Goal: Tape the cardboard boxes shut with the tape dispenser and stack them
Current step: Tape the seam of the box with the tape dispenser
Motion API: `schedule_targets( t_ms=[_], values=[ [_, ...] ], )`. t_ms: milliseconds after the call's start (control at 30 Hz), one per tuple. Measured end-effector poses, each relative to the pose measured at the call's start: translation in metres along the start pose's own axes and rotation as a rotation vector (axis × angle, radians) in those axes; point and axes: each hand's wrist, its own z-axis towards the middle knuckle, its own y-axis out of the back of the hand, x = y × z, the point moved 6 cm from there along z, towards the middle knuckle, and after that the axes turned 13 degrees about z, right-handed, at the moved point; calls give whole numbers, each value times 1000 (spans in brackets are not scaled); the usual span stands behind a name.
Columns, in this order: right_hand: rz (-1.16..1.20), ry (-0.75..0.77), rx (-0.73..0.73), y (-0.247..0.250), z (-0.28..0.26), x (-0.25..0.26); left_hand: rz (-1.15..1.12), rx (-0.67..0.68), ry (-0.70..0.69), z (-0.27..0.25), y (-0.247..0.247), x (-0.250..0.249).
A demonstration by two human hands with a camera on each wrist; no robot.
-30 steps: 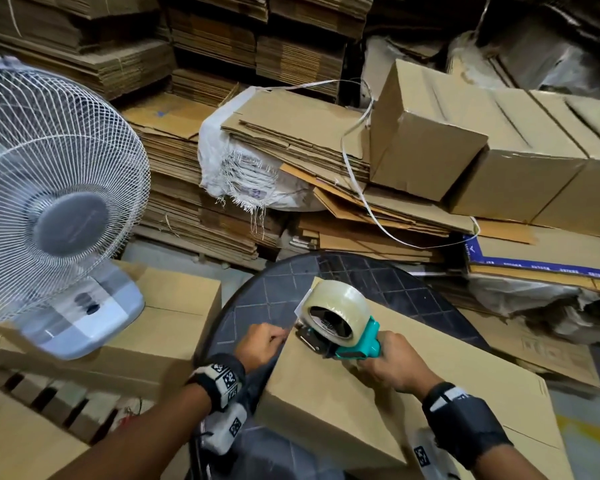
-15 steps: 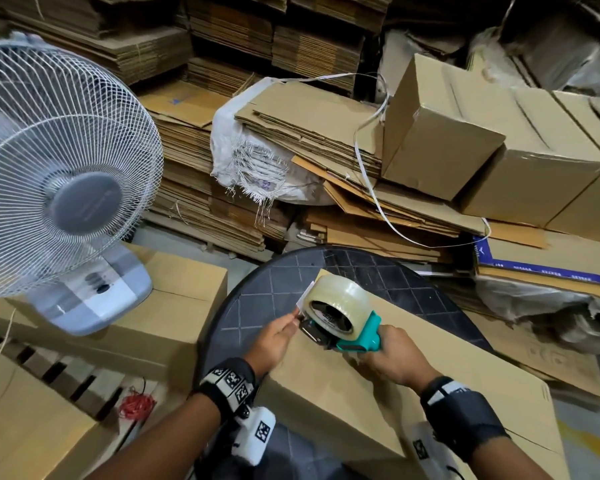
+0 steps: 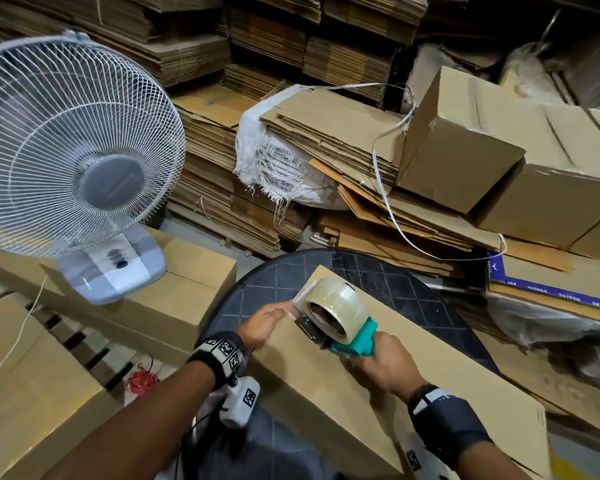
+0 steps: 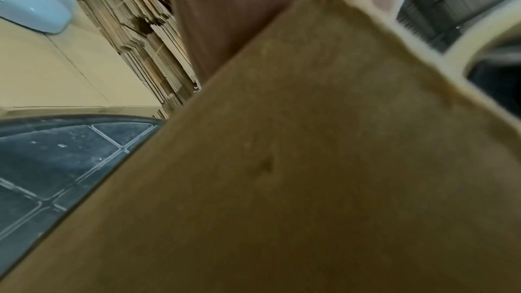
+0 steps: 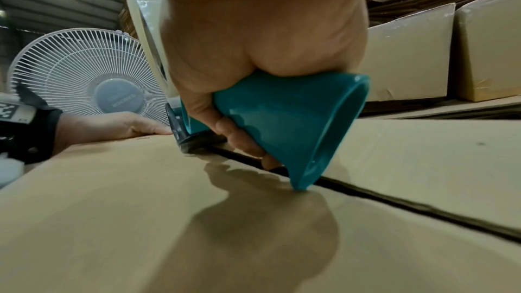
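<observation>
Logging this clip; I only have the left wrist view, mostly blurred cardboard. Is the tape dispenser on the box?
Observer: Yes, the right hand grips the teal tape dispenser, front end down on the cardboard box.
Operator: Seam taped?
Observer: Not behind the handle; the flap seam there is an open dark gap.
Operator: Left hand?
Observer: The left hand lies flat on the box top beside the dispenser's front.

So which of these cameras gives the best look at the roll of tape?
The head view: the whole clear tape roll shows on the teal tape dispenser gripped by the right hand. The right wrist view shows only a pale sliver behind that hand; the left wrist view, just a blurred curved edge.
</observation>
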Motion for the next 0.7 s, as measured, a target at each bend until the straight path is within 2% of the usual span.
schedule_targets(
  t_ms=[100,200,233,300,367,400,467,500,567,700],
  values=[
    [6,-58,40,10,-17,-26,-55,2,49,0,-1,0],
    [7,-58,43,17,-27,-42,34,15,98,-1,-2,-2],
    [-10,-56,37,18,-26,-42,104,39,126,-3,-3,-2],
    [-60,-52,18,22,-26,-34,482,61,135,-6,-2,-5],
    [-93,-34,7,24,-24,-29,950,-32,47,-11,2,-15],
    [-113,-26,4,24,-24,-27,1120,-89,-59,-14,0,-24],
    [-169,-7,-19,25,-22,-26,1345,-81,-251,-22,-14,-37],
    [-199,4,-35,25,-22,-24,1422,-37,-293,-24,-22,-37],
    [-260,29,-59,25,-24,-20,1478,22,-281,-24,-28,-31],
    [-291,55,-90,29,-32,-24,1484,20,-278,-23,-28,-29]
  ],
)
